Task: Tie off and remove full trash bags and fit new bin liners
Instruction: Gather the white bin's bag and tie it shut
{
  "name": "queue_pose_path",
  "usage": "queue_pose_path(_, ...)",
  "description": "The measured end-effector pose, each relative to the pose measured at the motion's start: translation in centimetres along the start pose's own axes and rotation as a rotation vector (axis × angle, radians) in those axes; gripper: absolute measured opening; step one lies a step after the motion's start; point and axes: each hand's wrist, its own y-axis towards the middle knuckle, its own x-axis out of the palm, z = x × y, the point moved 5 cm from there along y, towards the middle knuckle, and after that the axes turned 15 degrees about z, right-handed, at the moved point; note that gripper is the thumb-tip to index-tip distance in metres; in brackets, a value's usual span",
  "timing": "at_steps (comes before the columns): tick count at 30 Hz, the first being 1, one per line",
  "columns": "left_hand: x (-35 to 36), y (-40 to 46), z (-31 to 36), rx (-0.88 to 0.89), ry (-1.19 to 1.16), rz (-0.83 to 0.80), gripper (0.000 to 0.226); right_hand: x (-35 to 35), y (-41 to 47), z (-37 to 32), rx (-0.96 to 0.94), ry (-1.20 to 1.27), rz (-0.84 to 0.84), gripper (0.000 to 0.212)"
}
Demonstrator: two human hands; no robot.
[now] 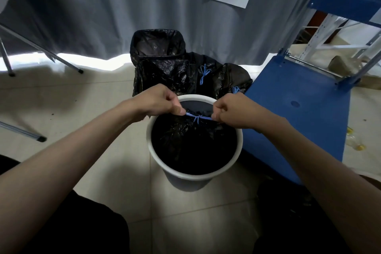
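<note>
- Black bag (191,142) sits in the white bin (185,175), its blue drawstring (198,118) between the hands.
- Left hand (158,101) pinches the string's 9 o'clock end; right hand (235,109) pinches the 3 o'clock end.
- Two tied bags (210,76) lie at 12 o'clock, beside one lined bin (157,45).

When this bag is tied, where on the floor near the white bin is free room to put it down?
Free: the tiled floor left of the white bin, toward the metal legs. Crowded: behind the bin, the tied black bags and lined bin; right, the blue platform.

Glossy crinkled plastic bag (185,142) (smooth white bin (153,150)).
</note>
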Motion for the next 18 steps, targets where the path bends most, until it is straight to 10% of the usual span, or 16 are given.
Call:
queue_pose_path(7,0.8,0.4,-2.8,0.003,0.283,0.115,0.021,2.1,-0.9,2.3,0.059,-0.239,-0.199,0.021)
queue_pose_path(18,2.7,-0.9,-0.6,0.106,0.206,0.055,0.048,3.9,-1.1,1.9,0.233,0.331,-0.183,0.025)
